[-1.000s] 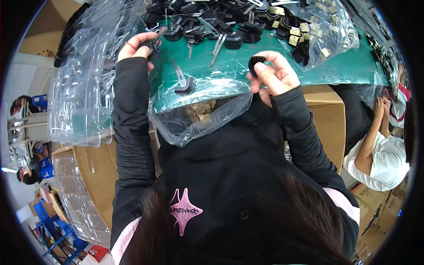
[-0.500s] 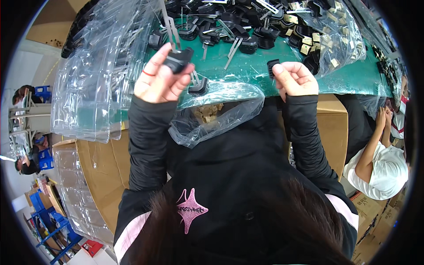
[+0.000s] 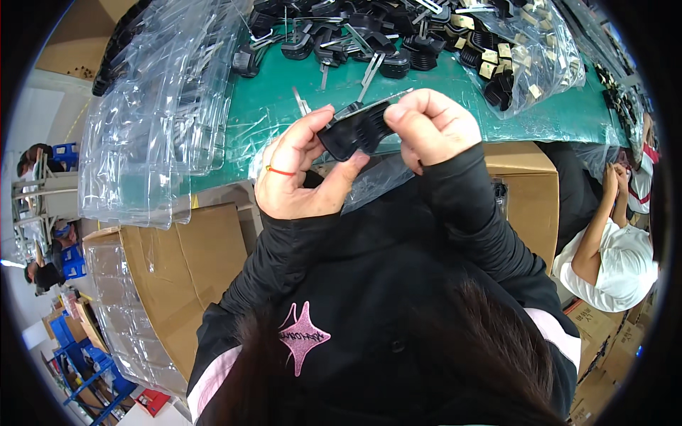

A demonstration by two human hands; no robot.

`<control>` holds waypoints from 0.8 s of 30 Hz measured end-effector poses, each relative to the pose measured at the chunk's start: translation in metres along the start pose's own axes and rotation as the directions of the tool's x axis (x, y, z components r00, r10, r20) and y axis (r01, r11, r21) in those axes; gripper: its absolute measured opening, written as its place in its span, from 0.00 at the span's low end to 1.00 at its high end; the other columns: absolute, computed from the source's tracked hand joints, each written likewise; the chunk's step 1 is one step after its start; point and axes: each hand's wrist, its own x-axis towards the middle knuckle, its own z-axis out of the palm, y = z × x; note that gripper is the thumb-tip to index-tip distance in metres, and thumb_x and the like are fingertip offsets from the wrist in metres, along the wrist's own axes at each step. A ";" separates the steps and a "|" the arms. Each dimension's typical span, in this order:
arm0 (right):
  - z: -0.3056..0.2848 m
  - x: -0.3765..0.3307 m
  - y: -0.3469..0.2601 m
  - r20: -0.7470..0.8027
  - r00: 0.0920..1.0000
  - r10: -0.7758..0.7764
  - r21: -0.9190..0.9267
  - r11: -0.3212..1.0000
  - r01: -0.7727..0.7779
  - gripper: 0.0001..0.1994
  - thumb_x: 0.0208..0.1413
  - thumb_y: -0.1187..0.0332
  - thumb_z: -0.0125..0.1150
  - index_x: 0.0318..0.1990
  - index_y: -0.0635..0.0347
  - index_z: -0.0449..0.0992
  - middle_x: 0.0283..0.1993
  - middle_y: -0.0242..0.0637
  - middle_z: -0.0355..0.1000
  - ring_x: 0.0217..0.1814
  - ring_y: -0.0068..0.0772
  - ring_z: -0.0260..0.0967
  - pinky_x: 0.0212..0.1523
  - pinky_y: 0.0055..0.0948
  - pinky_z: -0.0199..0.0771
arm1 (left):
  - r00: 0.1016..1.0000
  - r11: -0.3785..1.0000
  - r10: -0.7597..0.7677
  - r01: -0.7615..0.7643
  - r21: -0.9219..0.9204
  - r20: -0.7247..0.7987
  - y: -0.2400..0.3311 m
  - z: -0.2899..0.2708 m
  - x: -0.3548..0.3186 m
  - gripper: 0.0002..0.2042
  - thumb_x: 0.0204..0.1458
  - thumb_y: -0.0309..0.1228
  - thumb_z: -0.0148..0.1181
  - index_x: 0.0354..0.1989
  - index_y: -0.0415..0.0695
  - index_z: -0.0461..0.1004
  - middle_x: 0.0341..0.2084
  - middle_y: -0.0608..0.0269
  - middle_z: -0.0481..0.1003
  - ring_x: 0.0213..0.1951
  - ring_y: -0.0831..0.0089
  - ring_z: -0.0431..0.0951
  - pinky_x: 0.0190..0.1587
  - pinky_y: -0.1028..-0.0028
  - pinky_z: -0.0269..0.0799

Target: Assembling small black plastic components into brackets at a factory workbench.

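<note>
My left hand point(image 3: 298, 177) is closed round a black moulded plastic part point(image 3: 348, 138), thumb below and fingers at its left and upper side. A thin metal strip runs along the part's upper edge. The fingers of my right hand point(image 3: 439, 128) pinch together at the right end of that part. The small black ribbed piece it had is now up against the part, and my fingers cover most of it. Both hands are close together above the near edge of the green table point(image 3: 277, 92).
Black parts with metal prongs point(image 3: 376, 35) are heaped at the back. Clear plastic trays point(image 3: 163, 99) stand at the left, and a clear bag point(image 3: 547, 64) with beige-tagged parts lies right. Cardboard boxes point(image 3: 185, 263) flank me. A person in white point(image 3: 607, 266) sits at far right.
My hands have come together from either side. The left moved right and down with its black part, which has turned; the right moved left, bringing the small ribbed piece against it.
</note>
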 end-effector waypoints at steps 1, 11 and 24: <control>0.002 0.000 0.001 -0.001 1.000 0.001 0.000 1.000 -0.001 0.06 0.49 0.70 0.62 0.29 0.63 0.73 0.23 0.24 0.68 0.23 0.08 0.58 0.23 0.12 0.58 | 1.000 1.000 -0.001 0.001 0.000 0.001 -0.001 0.000 0.000 0.27 0.34 0.19 0.71 0.47 0.36 0.69 0.44 0.55 0.71 0.42 0.69 0.76 0.45 0.73 0.75; 0.006 0.002 0.015 -0.038 0.990 -0.133 -0.156 0.980 0.125 0.06 0.47 0.72 0.64 0.27 0.62 0.72 0.20 0.20 0.64 0.21 0.07 0.55 0.21 0.12 0.58 | 0.989 0.989 0.146 -0.146 0.031 0.010 -0.001 0.004 0.000 0.28 0.33 0.20 0.72 0.48 0.39 0.70 0.43 0.56 0.71 0.41 0.70 0.77 0.42 0.75 0.76; 0.009 -0.001 0.013 -0.059 0.962 -0.268 -0.249 0.937 0.245 0.06 0.45 0.73 0.65 0.25 0.61 0.72 0.19 0.21 0.65 0.20 0.07 0.56 0.20 0.13 0.60 | 0.989 0.989 0.147 -0.146 -0.036 0.026 0.000 0.005 0.002 0.28 0.33 0.20 0.72 0.48 0.39 0.70 0.43 0.56 0.72 0.41 0.70 0.77 0.41 0.77 0.76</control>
